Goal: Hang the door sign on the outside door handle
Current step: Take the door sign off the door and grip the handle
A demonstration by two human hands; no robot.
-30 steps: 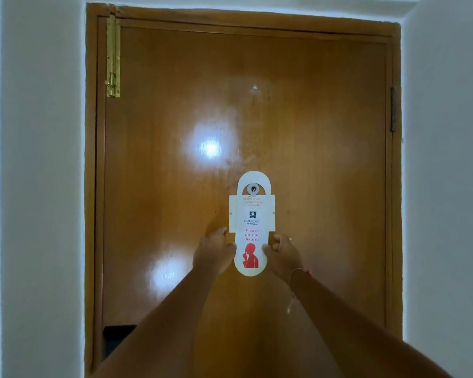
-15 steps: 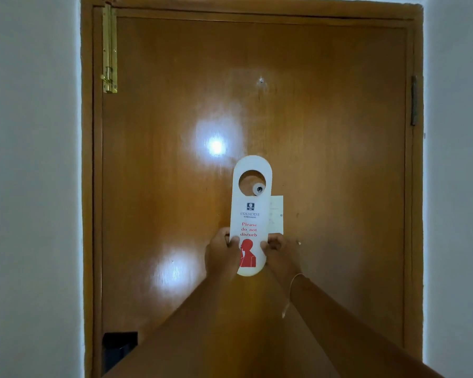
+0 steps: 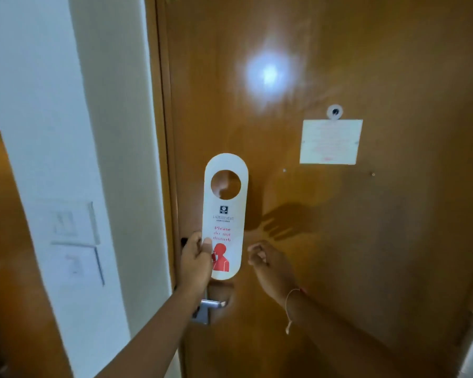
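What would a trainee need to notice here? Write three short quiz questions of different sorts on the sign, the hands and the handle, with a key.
1. True or false: the door sign already hangs on the door handle.
2. Which hand grips the sign? A) left hand B) right hand C) both
3. Fill in: the paper notice on the door sits just below the ______.

Key
1. False. The sign is held upright above the handle, its round hole empty.
2. A. The left hand pinches the sign's lower left edge; the right hand is beside it, loosely curled, apart from the sign.
3. Peephole.
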